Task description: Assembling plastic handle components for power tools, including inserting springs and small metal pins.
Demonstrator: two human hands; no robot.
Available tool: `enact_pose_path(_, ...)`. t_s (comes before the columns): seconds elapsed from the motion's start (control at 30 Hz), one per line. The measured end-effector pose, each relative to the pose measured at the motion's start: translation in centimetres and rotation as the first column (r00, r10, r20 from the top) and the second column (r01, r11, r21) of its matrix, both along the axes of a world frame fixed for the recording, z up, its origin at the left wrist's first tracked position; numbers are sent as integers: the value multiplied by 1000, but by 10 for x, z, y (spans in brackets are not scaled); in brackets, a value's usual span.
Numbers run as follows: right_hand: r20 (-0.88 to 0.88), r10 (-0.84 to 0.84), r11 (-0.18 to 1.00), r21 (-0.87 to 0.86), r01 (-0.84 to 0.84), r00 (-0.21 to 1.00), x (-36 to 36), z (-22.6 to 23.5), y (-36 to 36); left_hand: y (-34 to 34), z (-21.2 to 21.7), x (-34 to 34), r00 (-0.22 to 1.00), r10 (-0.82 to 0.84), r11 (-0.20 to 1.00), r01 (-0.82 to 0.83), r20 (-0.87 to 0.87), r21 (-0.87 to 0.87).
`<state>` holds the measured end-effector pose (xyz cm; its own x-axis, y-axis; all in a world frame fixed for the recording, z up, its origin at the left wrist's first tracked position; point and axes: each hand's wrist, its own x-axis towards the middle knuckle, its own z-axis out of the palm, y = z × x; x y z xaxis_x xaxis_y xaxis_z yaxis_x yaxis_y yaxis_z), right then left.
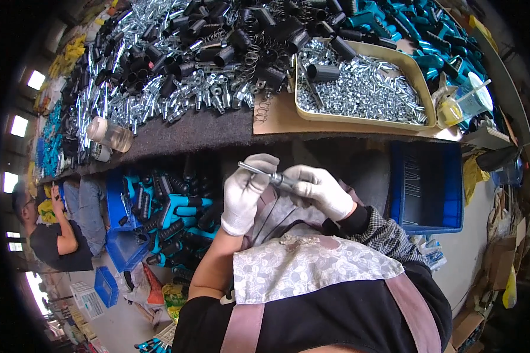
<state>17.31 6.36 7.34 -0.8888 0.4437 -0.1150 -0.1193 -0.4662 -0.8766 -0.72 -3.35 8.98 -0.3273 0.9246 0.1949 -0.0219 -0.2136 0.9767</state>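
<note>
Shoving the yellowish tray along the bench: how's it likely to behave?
Probably heavy for its size: the tray holds a broad bed of metal bits. Those look loose, so they'd likely shift if it's jolted. Tipping seems unlikely, as it looks wide and shallow.

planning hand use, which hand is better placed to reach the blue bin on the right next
Probably the right hand: it is nearer the blue bin, while the left hand would have to cross past it. Both hands are on the metal-shafted piece.
</note>
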Motion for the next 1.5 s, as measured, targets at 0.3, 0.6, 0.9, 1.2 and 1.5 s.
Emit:
enact_pose_path(0.3,-44,57,994,97,-53,997,0,-12,-9,-4,16,6,964,-265,964,263,-39,-34)
enact_pose_path(0.6,128,-78,982,183,54,989,-26,-17,-15,83,32,-43,541,79,849,-477,-837,-228)
enact_pose_path(0.9,48,-117,993,32,115,992,-10,-39,-9,70,6,-36,542,250,855,-512,-803,-79)
enact_pose_path(1.2,-108,-291,942,140,304,951,-46,-30,6,4,-13,15,682,103,951,-282,-724,-130)
enact_pose_path(1.5,209,-148,948,307,79,967,18,-44,-12,14,16,5,875,168,978,-205,453,34)
